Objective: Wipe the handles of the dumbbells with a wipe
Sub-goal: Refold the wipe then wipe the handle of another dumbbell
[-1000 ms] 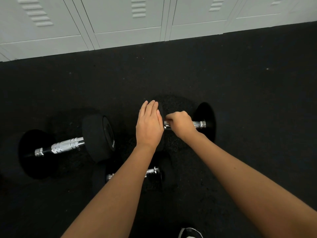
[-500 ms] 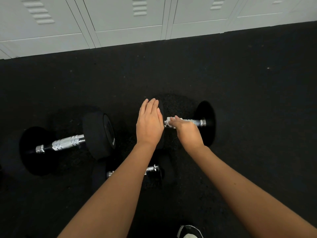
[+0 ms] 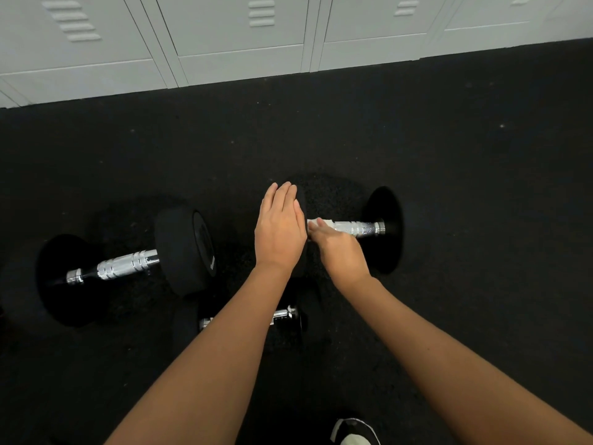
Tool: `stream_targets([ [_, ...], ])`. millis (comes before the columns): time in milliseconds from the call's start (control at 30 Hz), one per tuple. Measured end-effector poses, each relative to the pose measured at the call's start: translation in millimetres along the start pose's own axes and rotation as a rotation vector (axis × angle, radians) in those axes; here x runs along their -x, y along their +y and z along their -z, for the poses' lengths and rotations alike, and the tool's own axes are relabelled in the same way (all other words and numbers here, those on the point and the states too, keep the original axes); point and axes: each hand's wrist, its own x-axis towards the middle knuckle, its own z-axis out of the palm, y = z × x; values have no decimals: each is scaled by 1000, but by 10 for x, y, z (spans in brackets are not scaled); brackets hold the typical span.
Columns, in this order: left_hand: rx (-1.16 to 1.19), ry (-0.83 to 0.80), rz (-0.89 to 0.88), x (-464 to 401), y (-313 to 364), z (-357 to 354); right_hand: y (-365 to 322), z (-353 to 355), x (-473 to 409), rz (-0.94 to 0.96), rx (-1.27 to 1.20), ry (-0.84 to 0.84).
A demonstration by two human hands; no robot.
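Three black dumbbells with chrome handles lie on the dark floor. My left hand [image 3: 279, 228] rests flat, fingers together, on the left head of the right dumbbell [image 3: 383, 229]. My right hand [image 3: 340, 248] presses a white wipe [image 3: 322, 223] against the left end of that dumbbell's chrome handle [image 3: 357, 227]; only a small bit of the wipe shows above my fingers. A larger dumbbell [image 3: 183, 252] lies at the left with its handle [image 3: 123, 266] bare. A small dumbbell [image 3: 285, 316] lies nearer me, mostly hidden under my left forearm.
Grey metal lockers [image 3: 224, 36] line the far edge of the black rubber floor [image 3: 465, 155]. The toe of a black and white shoe [image 3: 354, 433] shows at the bottom edge.
My right hand has rotated and slid toward me on the handle, from wrapping over it to lying below it, so the wipe and more chrome show. My left hand has stayed on the head.
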Motion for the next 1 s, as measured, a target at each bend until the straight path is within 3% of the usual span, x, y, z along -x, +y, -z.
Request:
stream_targets([
  [67, 1, 3, 2, 4, -1, -1, 42, -15, 95, 47, -11, 19],
  [133, 8, -3, 9, 6, -3, 4, 42, -18, 195, -58, -145, 129],
  [200, 11, -8, 9, 1, -3, 7, 30, 27, 263, -428, -477, 297],
  [300, 2, -1, 5, -3, 1, 3, 18, 50, 306, -1136, -1173, 319],
  [367, 6, 1, 5, 8, 5, 4, -43, 46, 202, -1331, -1543, 297],
  [467, 21, 11, 15, 21, 7, -4, -191, 99, -107, -1408, -1667, 351],
  [633, 17, 14, 21, 7, 22, -8, -345, 137, -335, -1279, -1553, 252],
  [700, 9, 9, 22, -2, 18, -13, -322, 96, -375, -1406, -1481, 319],
  [800, 30, 11, 29, -10, 13, -15, -326, 99, -355, -1363, -1502, 262],
  [1000, 27, 42, 24, 25, 4, -35, -270, 125, -434, -1451, -1518, 286],
])
